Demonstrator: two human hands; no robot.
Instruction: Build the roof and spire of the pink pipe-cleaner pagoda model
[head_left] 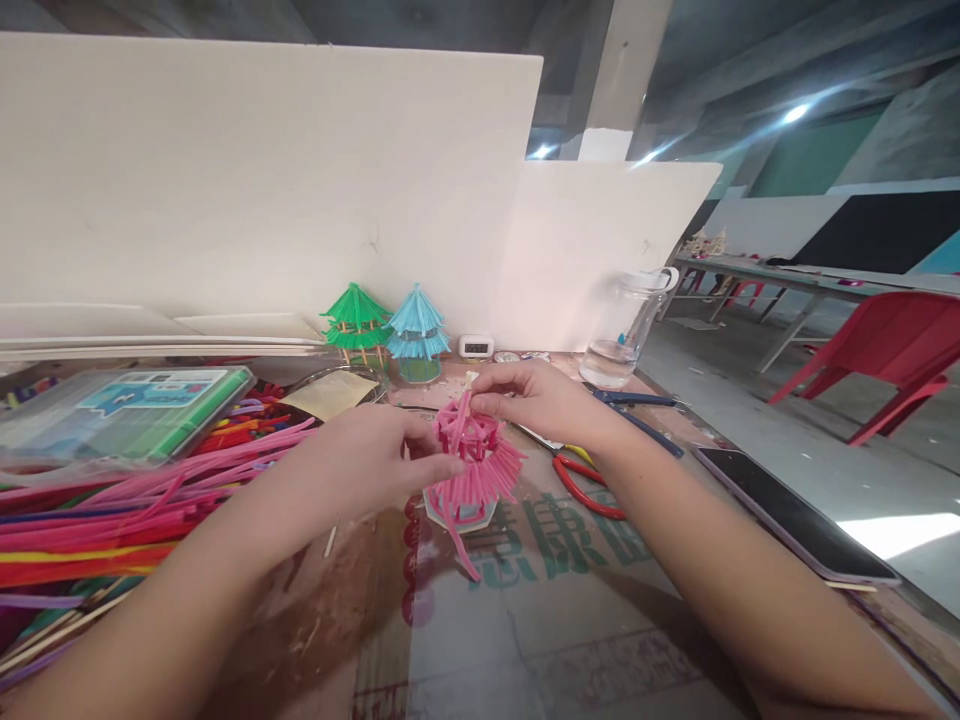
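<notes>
A pink pagoda-shaped model (474, 462) made of cut straws stands over a cardboard sheet (555, 610) in the middle of the table. My left hand (375, 460) grips its left side with closed fingers. My right hand (536, 400) pinches the upper end of a pink straw piece (459, 420) that sticks up from the model's top. One long pink straw hangs down from the model toward me. Finished green (355, 322) and blue (417, 330) straw pagodas stand at the back by the white board.
A heap of coloured straws (112, 510) and a clear plastic box (127, 408) fill the left. Red-handled pliers (585, 485), blue-handled pliers (637, 410), a glass jar (626, 330) and a phone (795, 515) lie on the right. Red chairs (885, 350) stand beyond the table edge.
</notes>
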